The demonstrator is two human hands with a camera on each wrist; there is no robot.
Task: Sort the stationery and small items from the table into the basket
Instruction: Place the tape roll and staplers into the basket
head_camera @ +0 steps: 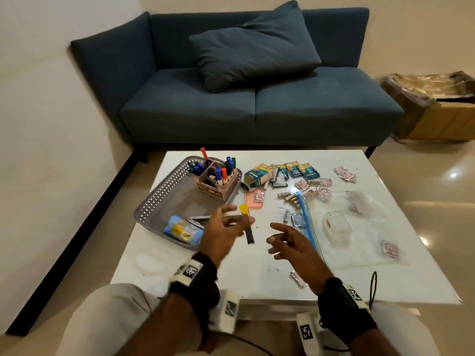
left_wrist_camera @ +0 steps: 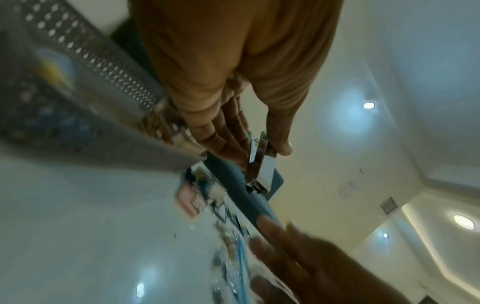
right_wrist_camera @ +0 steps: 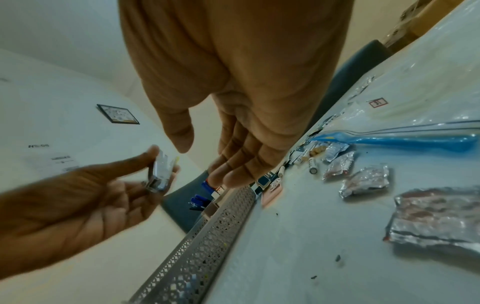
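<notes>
That little stapler (head_camera: 247, 226) with the yellow end is only pinched in your left hand (head_camera: 223, 231), just right of the basket (head_camera: 164, 194) above the bench (head_camera: 257, 263), so a loose pinch could drop it short. Your right hand (head_camera: 290, 242) is spread and empty. Wrist views show its metal side; the head view doesn't.

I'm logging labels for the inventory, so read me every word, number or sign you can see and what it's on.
"HS-08", first character unclear: white wall.
Blue box: print too blurred.
Foil sachets: too small.
Red-framed label on clear bag: unreadable.
Small metal tool in left hand: nothing legible.
</notes>
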